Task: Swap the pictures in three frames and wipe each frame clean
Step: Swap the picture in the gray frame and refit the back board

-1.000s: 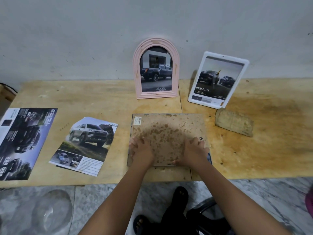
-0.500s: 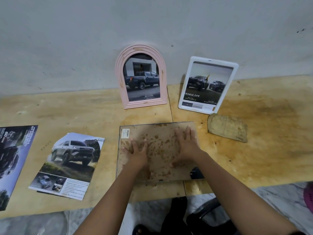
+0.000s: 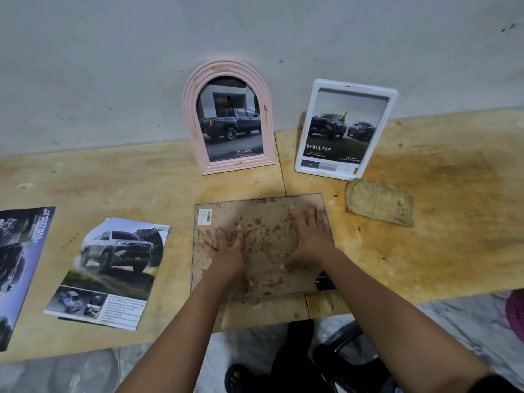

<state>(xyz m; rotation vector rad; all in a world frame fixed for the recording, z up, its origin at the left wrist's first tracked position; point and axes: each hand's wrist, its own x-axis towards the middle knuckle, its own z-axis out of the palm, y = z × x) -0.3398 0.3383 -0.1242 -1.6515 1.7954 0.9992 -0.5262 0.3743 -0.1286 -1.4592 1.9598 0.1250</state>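
Here we look down on a wooden table (image 3: 442, 251) set against a grey wall (image 3: 113, 66). A rectangular frame (image 3: 266, 222) lies face down near the table's front edge, its brown, stained backing board upward. A white barcode sticker (image 3: 204, 217) sits at the board's far left corner, and a dark corner piece (image 3: 326, 282) shows at its near right.

Both hands rest flat on the backing. We see the left hand (image 3: 226, 251) on the left half, fingers straight and spread, grasping nothing. The right hand (image 3: 309, 236) lies on the right half, reaching nearer the far edge, fingers likewise extended and pressed to the board, thumb toward the near side.

Two more frames lean upright against the wall behind. The pink arched frame (image 3: 238, 165) holds a picture of one dark pickup truck (image 3: 231, 123). Just to its right, the white frame (image 3: 306, 131) holds a picture of two trucks (image 3: 340, 129) above the words "DOUBLE CAB".

A folded tan cloth (image 3: 380, 205) lies on the table below the white frame, just right of the face-down frame and apart from it. To the left, a loose car picture (image 3: 113, 268) lies face up, showing a silver vehicle. A dark brochure (image 3: 19, 265) lies at the left margin, partly cut off.
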